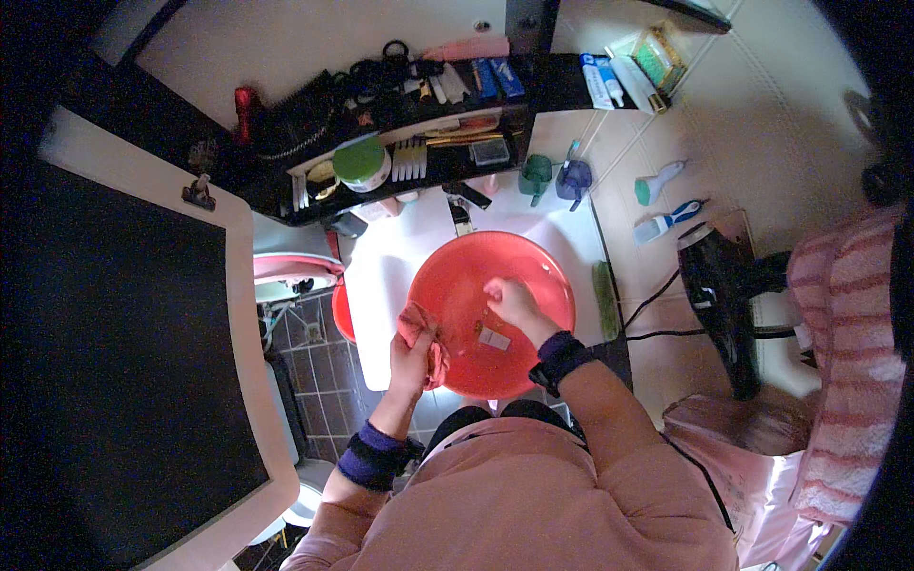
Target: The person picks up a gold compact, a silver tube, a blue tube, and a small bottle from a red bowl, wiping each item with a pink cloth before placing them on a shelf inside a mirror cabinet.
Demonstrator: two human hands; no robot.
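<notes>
A round orange-red basin (446,259) rests on the white sink counter (381,276) in front of me. At its left rim, my left hand (409,364) is closed around a bunched reddish-pink cloth (419,326), folds of which hang out beside the fingers. Over the basin's middle is my right hand (511,303), its fingers curled together; whatever it may hold is hidden. Below it, a small white rectangular label (494,338) shows on the basin's bottom. Each wrist wears a dark band.
A faucet (463,217) stands behind the basin, with a green cup (535,175) and a purple cup (573,179) nearby. Shelves of toiletries run along the back. On the right wall hang a black hair dryer (719,305) and a striped towel (847,352). A large cabinet door (124,333) fills the left.
</notes>
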